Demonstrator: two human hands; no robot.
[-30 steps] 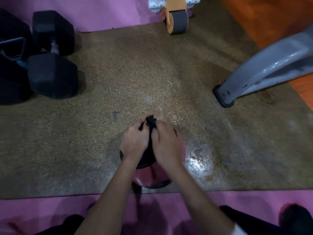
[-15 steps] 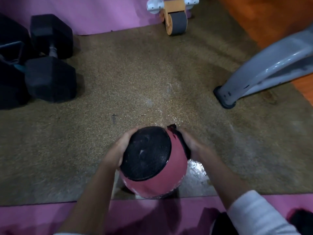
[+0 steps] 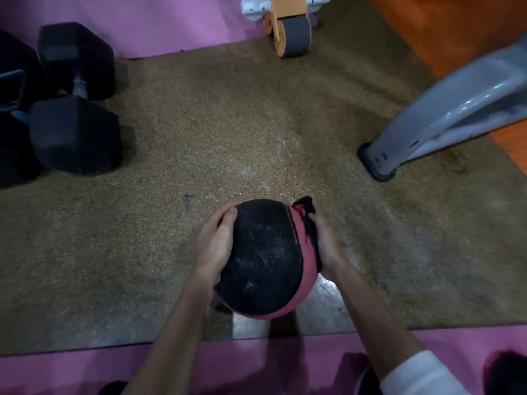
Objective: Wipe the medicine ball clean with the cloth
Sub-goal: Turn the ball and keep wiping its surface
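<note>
The medicine ball (image 3: 263, 260) is black and pink with a rough, dusty black panel turned up toward me. It is held just above the brown speckled mat (image 3: 199, 138). My left hand (image 3: 214, 240) presses flat against the ball's left side. My right hand (image 3: 325, 242) holds a dark cloth (image 3: 309, 226) against the ball's right side, over the pink band. Part of the cloth sticks up past my fingers; the rest is hidden under my palm.
Black hex dumbbells (image 3: 71, 101) lie at the far left. An orange and grey ab roller (image 3: 291, 29) stands at the top. A grey machine leg (image 3: 445, 115) comes down at the right. Wet shiny patches (image 3: 333, 297) show beside the ball. A pink mat (image 3: 256, 366) runs along the near edge.
A second ago both hands bunched the cloth on top of the ball. They have since spread to its sides and turned the black panel upward.
</note>
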